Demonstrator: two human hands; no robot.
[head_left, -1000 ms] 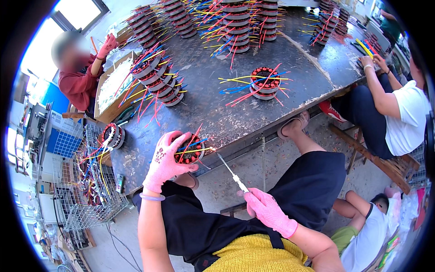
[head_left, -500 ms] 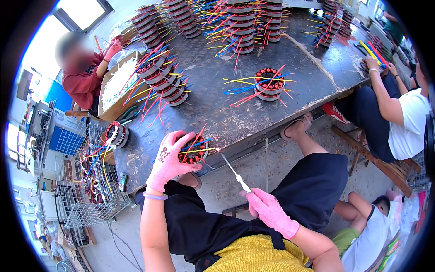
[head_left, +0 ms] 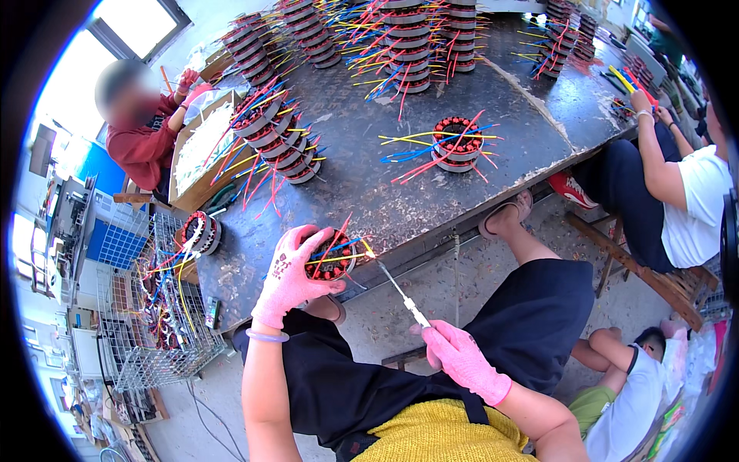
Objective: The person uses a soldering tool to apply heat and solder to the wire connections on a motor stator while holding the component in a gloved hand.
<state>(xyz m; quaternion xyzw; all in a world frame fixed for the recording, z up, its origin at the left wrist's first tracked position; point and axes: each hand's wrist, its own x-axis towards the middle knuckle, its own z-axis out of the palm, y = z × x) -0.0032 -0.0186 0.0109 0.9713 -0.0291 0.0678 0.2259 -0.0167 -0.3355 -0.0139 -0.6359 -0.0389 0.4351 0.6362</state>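
My left hand (head_left: 291, 269), in a pink glove, curls around a ring-shaped motor stator (head_left: 331, 266) at the table's near edge. Black and red windings line the stator, and red, blue and yellow leads stick out of it. Lower right, my gloved right hand (head_left: 460, 356) is closed on a slim tool (head_left: 408, 302) with a white handle and a thin metal shaft. The shaft's far end meets the tips of the blue and yellow leads. A bright yellow-orange spot shows there; whether it is flame or hot metal I cannot make out.
Stacked stators (head_left: 277, 142) with coloured leads stand across the dark table (head_left: 346, 162). A single stator (head_left: 458, 146) lies right of centre, another (head_left: 202, 232) at the left corner. A wire basket (head_left: 165, 339) stands lower left. Co-workers sit left and right.
The glow at the tool's tip has grown from a small spot into a longer yellow-orange streak. Both hands keep nearly the same place and grip.
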